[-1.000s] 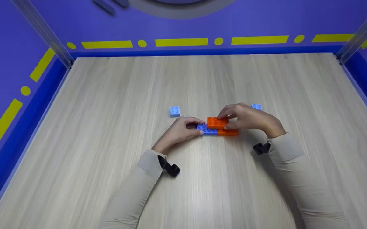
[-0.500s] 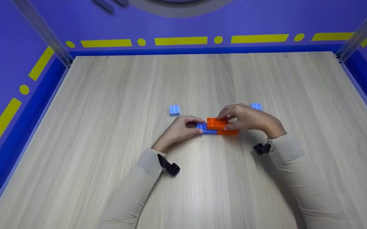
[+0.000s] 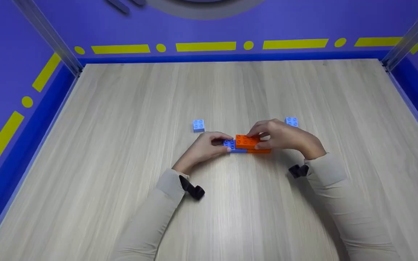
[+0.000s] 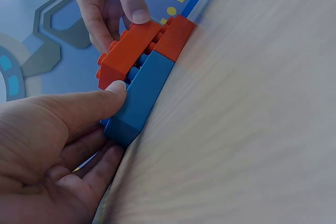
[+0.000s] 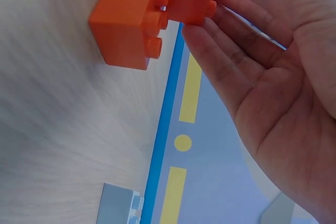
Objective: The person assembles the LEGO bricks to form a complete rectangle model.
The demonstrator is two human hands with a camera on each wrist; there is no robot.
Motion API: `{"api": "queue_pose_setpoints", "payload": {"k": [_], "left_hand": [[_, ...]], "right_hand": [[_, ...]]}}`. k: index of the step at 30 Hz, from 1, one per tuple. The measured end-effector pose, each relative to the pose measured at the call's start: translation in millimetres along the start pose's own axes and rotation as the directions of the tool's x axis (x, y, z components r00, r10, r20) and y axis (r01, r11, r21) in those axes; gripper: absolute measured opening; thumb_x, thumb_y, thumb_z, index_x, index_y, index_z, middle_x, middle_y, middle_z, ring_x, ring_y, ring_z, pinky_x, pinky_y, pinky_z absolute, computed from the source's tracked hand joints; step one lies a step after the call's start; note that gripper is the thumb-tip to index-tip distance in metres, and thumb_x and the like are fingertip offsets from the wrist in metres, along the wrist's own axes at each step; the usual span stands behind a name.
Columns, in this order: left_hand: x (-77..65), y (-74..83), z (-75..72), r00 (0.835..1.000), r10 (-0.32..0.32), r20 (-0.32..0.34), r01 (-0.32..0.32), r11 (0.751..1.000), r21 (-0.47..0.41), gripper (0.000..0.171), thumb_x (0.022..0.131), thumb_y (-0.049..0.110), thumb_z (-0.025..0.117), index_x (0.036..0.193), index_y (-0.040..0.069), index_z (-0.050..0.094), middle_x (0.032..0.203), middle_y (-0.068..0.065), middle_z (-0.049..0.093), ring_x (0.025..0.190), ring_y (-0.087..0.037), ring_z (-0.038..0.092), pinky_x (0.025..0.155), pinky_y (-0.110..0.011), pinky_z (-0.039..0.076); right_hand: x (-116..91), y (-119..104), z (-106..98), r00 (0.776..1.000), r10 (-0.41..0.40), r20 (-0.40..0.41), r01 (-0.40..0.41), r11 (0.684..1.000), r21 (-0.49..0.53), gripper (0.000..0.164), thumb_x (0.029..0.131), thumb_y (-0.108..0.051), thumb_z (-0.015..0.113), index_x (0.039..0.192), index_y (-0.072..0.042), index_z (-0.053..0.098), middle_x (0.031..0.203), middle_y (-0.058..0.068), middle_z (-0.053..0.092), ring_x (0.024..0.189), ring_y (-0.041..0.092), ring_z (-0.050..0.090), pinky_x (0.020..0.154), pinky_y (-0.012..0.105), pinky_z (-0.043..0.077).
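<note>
A blue brick (image 3: 238,150) and an orange brick (image 3: 260,150) lie end to end on the table. My left hand (image 3: 207,146) pinches the blue brick at its left end, thumb on the near side. With thumb and fingers, my right hand (image 3: 281,135) grips a second orange brick (image 3: 246,142) by its right part. This upper brick lies across the join, over the right part of the blue brick and the left part of the lower orange one. In the left wrist view, studs show in a narrow gap beneath the upper orange brick (image 4: 126,53).
Two small light blue bricks stand farther back: one light blue brick (image 3: 198,125) beyond the left hand, another light blue brick (image 3: 291,121) just behind the right hand. The wooden table (image 3: 140,108) is bordered by blue walls (image 3: 209,29) with yellow markings.
The upper orange brick has come down slightly toward the two bricks beneath it, moving with the right hand. The left hand keeps its hold on the blue brick.
</note>
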State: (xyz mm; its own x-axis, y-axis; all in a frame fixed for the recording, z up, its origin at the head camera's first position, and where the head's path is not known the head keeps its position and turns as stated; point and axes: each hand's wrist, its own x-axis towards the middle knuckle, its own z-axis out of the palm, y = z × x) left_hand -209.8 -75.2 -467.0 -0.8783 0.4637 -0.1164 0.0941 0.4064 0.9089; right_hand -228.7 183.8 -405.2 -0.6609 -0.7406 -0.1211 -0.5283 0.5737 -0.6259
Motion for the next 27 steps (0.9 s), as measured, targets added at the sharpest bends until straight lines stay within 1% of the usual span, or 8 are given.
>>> {"api": "queue_pose_setpoints", "payload": {"k": [6,13,20,27], "left_hand": [[0.6,0.0,-0.2,1.000,0.010,0.001,-0.010,1.000,-0.001,0.033,0.087,0.015,0.071,0.120,0.014,0.068,0.124,-0.004,0.065,0.118,-0.015,0.057,0.105,-0.032,0.043],[-0.3,0.8,-0.9,1.000,-0.013,0.004,0.012,1.000,0.024,0.033,0.087,0.017,0.070,0.120,0.017,0.067,0.126,-0.002,0.063,0.120,-0.015,0.056,0.106,-0.032,0.042],[0.0,1.2,-0.8,1.000,-0.011,0.004,0.011,1.000,0.023,0.033,0.087,0.018,0.071,0.120,0.017,0.068,0.126,-0.002,0.063,0.119,-0.015,0.056,0.105,-0.032,0.043],[0.7,-1.1,0.0,1.000,-0.006,0.005,0.006,1.000,0.027,0.033,0.087,0.018,0.071,0.120,0.016,0.068,0.127,-0.002,0.063,0.118,-0.015,0.057,0.103,-0.032,0.044]], "right_hand": [[-0.1,-2.1,0.1,1.000,0.006,0.005,-0.006,1.000,-0.013,0.032,0.084,-0.001,0.070,0.115,0.000,0.068,0.112,0.014,0.065,0.104,0.027,0.063,0.092,0.041,0.053],[0.1,-2.6,0.4,1.000,0.006,-0.001,-0.006,0.999,-0.036,0.032,0.084,-0.001,0.070,0.116,-0.001,0.068,0.112,0.012,0.065,0.105,0.027,0.063,0.092,0.041,0.053],[-1.4,-0.8,2.1,1.000,0.022,-0.012,-0.022,0.999,-0.028,0.033,0.083,-0.003,0.072,0.116,-0.003,0.069,0.110,0.011,0.065,0.104,0.026,0.063,0.091,0.040,0.053],[-0.6,-0.6,3.2,1.000,0.016,-0.025,-0.016,1.000,-0.001,0.033,0.082,-0.003,0.073,0.115,-0.002,0.070,0.107,0.010,0.066,0.101,0.025,0.064,0.091,0.040,0.054]]}}
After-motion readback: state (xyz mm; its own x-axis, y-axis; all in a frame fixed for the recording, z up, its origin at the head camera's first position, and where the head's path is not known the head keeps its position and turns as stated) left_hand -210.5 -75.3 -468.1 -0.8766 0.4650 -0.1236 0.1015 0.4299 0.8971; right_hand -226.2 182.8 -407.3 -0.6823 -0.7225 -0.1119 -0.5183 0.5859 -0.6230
